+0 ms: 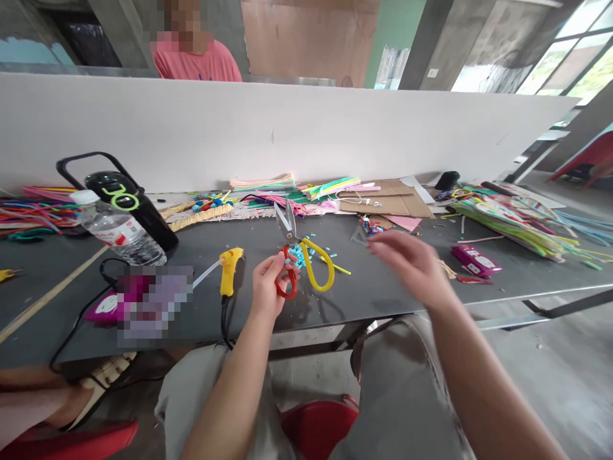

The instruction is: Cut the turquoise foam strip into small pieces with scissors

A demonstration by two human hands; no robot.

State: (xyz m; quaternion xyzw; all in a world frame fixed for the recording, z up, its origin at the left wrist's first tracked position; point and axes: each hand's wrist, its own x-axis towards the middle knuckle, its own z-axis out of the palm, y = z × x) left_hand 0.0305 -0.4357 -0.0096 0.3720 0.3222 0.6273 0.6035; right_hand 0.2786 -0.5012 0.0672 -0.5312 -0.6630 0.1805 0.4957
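Observation:
My left hand [269,284] is closed around the red handle of a pair of scissors [317,262]. The other handle is yellow and hangs free, and the blades point away from me, spread apart. Behind the scissors lies a small heap of cut light-blue pieces [299,257], partly hidden by them. A yellow-green stick [341,269] rests just right of the heap. My right hand [412,260] hovers over the table at the right, somewhat blurred, fingers stretched to the left with nothing visible in them. Close behind it are a clear set square [357,233] and small colourful bits.
A yellow glue gun [230,271] with a cord lies left of my left hand. Farther left stand a water bottle [127,236] and a black flask [156,220]. Colourful pipe cleaners [507,223] and a purple pack [475,260] lie right. A white board [306,134] borders the back; a person sits beyond.

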